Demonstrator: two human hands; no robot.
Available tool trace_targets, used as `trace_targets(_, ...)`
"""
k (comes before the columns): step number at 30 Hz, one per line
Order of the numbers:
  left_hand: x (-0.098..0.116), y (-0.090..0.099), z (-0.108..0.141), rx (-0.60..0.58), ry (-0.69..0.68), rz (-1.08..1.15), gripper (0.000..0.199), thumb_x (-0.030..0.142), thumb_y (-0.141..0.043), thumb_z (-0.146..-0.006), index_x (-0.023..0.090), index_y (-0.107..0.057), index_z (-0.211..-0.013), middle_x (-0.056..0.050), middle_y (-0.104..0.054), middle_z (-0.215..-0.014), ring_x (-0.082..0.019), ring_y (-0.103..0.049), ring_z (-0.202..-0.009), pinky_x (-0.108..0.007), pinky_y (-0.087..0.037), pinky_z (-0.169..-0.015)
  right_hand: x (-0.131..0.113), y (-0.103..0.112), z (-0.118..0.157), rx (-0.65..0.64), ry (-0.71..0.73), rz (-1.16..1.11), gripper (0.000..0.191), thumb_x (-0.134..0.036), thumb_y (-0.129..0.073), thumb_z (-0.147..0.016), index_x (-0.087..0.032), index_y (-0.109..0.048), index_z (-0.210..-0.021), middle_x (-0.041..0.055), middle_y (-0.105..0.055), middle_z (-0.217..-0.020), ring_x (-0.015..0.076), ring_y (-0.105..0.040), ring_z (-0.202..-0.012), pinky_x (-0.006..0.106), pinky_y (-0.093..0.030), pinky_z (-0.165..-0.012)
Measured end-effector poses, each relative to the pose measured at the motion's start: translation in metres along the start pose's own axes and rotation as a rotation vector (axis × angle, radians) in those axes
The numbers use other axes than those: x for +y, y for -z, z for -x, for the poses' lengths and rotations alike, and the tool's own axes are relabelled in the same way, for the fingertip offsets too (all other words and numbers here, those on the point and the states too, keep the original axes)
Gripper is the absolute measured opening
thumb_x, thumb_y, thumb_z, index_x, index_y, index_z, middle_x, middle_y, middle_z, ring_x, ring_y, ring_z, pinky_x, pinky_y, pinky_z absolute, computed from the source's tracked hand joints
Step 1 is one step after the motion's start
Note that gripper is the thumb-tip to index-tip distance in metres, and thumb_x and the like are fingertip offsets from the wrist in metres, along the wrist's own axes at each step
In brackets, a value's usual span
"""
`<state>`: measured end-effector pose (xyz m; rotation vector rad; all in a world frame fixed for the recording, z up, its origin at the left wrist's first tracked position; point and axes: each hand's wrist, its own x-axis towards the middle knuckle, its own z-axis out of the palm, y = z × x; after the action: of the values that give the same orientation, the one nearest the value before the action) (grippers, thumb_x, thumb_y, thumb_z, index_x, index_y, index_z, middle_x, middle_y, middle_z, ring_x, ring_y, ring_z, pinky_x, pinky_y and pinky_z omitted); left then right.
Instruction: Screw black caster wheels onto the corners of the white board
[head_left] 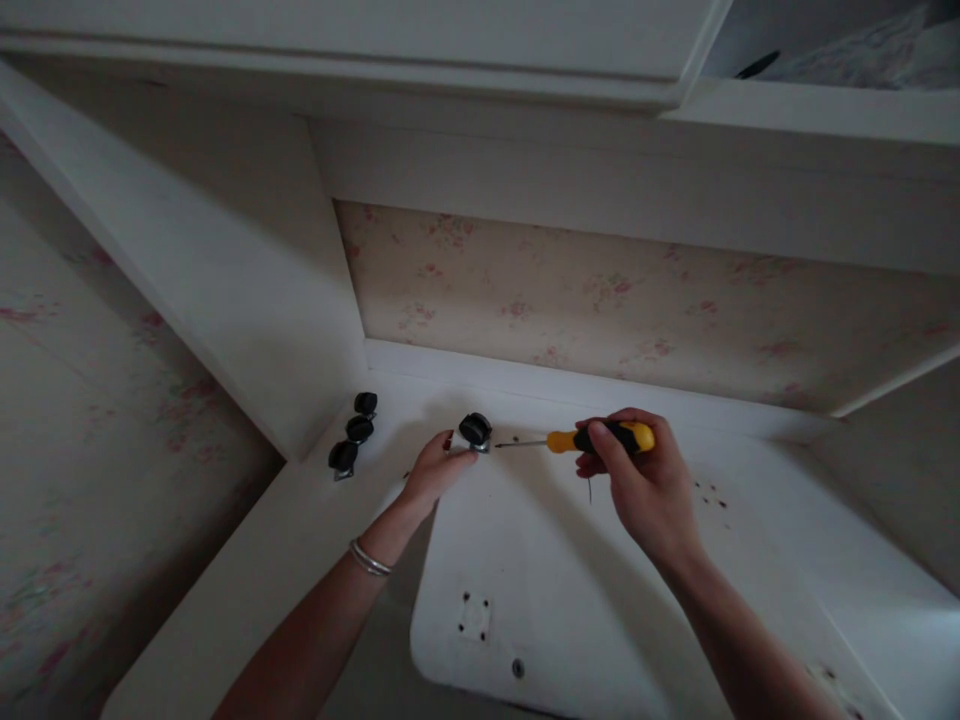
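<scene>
Centre of frame: black wheel (475, 430) with a metal mount, at the upper left corner of a white board (555, 570). Left hand (435, 468) sits just below and left of it, clearly the nearer hand; its fingers are clamped on the board's edge, thumb on the upper face (grip behind the edge hidden). Right hand (645, 480), right of centre, has its fingers wrapped around a screwdriver (600, 438). The shaft runs nearly level, pointing left at the wheel's mount; tip just beside it (contact: cannot tell). From the right fingers, the wheel lies left, along the tool's long axis.

Materials: handle bulbous, yellow with black sections, smooth; shaft slim, metallic. Board flat and matt, lower corner rounded, with a four-hole cluster (474, 616) near its lower edge. Left of centre, three more black wheels (359, 429) lie in a slanting row on the white surface (262, 570). Behind, floral wallpaper (570, 290).
</scene>
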<state>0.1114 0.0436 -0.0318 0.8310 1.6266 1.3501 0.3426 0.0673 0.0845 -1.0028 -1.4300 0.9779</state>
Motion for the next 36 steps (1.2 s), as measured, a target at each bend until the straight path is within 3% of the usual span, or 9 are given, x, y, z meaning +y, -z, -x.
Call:
trace_targets(7,0.002,-0.005,-0.005,-0.044,-0.012,-0.029,0.032,0.024,-0.076,-0.065,0.016,-0.075,-0.096,-0.005,-0.075,-0.088,-0.021,-0.064,-0.078,-0.027,-0.042,-0.066,0.003,-0.002,-0.012,-0.073,-0.058,0.081,0.043,-0.054,-0.073,-0.081,-0.025,-0.052,-0.102,0.0007,-0.069,-0.087,0.0170,-0.068,-0.056,0.032,-0.057,-0.052)
trace_targets(19,-0.006,-0.006,-0.009,-0.030,0.010,-0.012,0.038,0.022,-0.075,-0.066,0.017,-0.074,-0.104,-0.009,-0.076,-0.101,-0.025,-0.067,-0.088,-0.029,-0.046,-0.073,0.006,-0.011,-0.019,-0.138,-0.056,0.045,0.041,-0.054,-0.072,-0.082,-0.025,-0.051,-0.103,0.0019,-0.070,-0.089,0.0178,-0.067,-0.057,0.036,-0.057,-0.054)
trace_targets(36,-0.001,-0.008,-0.005,0.009,0.026,0.014,0.040,0.021,-0.076,-0.066,0.017,-0.072,-0.105,-0.009,-0.076,-0.104,-0.027,-0.067,-0.097,-0.031,-0.046,-0.081,-0.007,-0.021,-0.028,-0.198,-0.019,0.234,0.038,-0.056,-0.067,-0.085,-0.026,-0.051,-0.101,-0.0026,-0.067,-0.078,0.0167,-0.066,-0.057,0.032,-0.053,-0.054)
